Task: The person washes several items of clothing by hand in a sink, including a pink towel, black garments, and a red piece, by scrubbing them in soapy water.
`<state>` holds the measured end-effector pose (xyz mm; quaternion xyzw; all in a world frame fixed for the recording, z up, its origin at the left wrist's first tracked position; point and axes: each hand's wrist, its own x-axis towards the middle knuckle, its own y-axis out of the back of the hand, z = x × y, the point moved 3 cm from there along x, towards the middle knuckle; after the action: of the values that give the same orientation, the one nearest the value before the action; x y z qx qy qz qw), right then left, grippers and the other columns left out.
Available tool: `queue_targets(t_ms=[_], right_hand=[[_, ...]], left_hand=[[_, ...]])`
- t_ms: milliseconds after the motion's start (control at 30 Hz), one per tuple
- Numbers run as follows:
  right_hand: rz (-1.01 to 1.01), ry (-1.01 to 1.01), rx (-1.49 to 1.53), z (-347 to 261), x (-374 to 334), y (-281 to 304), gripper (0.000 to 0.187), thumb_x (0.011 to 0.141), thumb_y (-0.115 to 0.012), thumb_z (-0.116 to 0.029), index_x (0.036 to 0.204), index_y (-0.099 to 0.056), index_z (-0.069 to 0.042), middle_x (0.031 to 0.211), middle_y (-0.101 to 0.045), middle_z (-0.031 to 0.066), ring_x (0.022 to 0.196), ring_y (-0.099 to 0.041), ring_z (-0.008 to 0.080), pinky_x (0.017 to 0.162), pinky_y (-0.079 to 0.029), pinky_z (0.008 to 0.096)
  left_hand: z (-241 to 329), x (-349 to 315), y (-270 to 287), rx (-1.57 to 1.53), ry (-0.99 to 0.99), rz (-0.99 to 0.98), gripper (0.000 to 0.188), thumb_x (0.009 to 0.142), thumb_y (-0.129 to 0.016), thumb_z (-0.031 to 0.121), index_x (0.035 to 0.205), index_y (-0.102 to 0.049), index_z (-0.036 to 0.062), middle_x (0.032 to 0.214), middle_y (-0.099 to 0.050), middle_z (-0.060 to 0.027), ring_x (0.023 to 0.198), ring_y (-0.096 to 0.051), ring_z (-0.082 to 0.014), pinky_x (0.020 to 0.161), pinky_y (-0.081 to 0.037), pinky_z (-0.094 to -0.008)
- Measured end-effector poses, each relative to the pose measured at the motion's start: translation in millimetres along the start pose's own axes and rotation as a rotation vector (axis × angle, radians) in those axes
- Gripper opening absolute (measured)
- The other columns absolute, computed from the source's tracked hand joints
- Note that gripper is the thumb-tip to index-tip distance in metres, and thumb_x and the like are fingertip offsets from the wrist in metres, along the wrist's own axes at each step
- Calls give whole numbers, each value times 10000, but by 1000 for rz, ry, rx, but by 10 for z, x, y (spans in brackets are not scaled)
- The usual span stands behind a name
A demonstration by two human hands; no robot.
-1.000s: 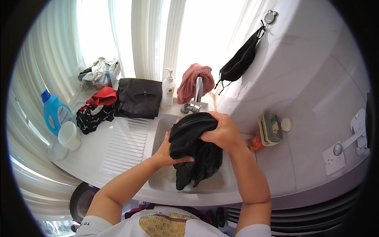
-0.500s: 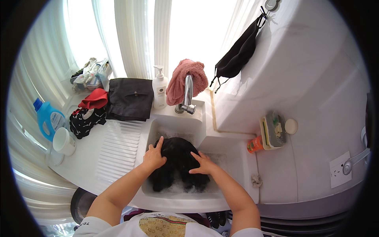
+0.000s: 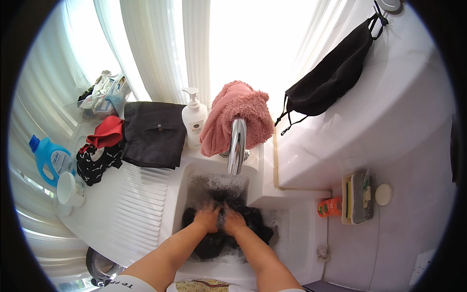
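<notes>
- In the sink (image 3: pixel 301 243), under soapy water: a dark garment (image 3: pixel 253 221), bunched against the basin floor below the tap (image 3: pixel 237 146).
- My left hand (image 3: pixel 208 217) sits on the garment, fingers curled down into the cloth, gripping a fold.
- My right hand (image 3: pixel 233 221) lies just beside it, touching it at the thumb side, fingers likewise bent and closed on the fabric.
- Foam surrounds both wrists; fingertips are hidden in cloth and suds.
- A pink towel (image 3: pixel 236 117) is draped over the tap.
- A white pump bottle (image 3: pixel 194 119) stands just left of the towel.
- On the table to the left: a folded dark garment (image 3: pixel 153 134), a red cloth (image 3: pixel 107 132), a blue detergent bottle (image 3: pixel 51 160).
- A black bag (image 3: pixel 333 78) hangs on the wall at right.
</notes>
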<state>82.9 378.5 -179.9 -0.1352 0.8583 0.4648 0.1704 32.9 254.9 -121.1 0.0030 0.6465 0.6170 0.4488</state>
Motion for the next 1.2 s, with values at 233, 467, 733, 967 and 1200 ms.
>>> queue_targets(t_ms=[233, 467, 733, 967, 1200], right_hand=[[-458, -155, -226, -481, -199, 612, 523, 877, -520, -257, 1353, -475, -46, 1414, -449, 166, 1314, -421, 311, 1038, -401, 399], [458, 254, -499, -314, -260, 377, 617, 795, -623, -111, 1375, -419, -58, 1464, -310, 221, 1320, -349, 413, 1037, -371, 469], [309, -48, 105, -193, -281, 454, 841, 768, -708, -205, 1478, -265, -128, 1122, -622, 234, 1040, -597, 395, 900, -480, 441], [771, 52, 493, -589, -674, 1254, 289, 715, -749, -239, 867, -638, -21, 782, -666, 178, 787, -653, 371, 705, -501, 388], [936, 400, 264, -1506, -1481, 2217, 194, 664, -647, -57, 846, -619, 3, 813, -642, 180, 781, -628, 369, 700, -494, 370]], left_hand=[[-101, 277, -153, -232, -25, -122, 652, 660, -732, 310, 1240, -574, 59, 1411, -385, -231, 1319, -324, -458, 1051, -360, -521], [-17, -189, 89, -204, 11, 311, 408, 684, -680, 145, 1089, -670, 94, 1170, -586, -154, 1146, -533, -331, 921, -486, -409], [-79, -1126, 784, -700, -475, 563, 294, 615, -603, -13, 895, -685, 27, 1022, -653, -103, 913, -636, -306, 765, -514, -379], [-418, -1491, 944, -840, -322, 420, 654, 632, -720, 125, 1253, -525, 68, 1290, -512, -172, 1219, -485, -315, 970, -417, -359], [196, -1721, 1404, -593, -344, 852, 1214, 595, -854, 327, 1499, -91, 58, 1416, -377, -243, 1346, -355, -365, 1082, -332, -391]])
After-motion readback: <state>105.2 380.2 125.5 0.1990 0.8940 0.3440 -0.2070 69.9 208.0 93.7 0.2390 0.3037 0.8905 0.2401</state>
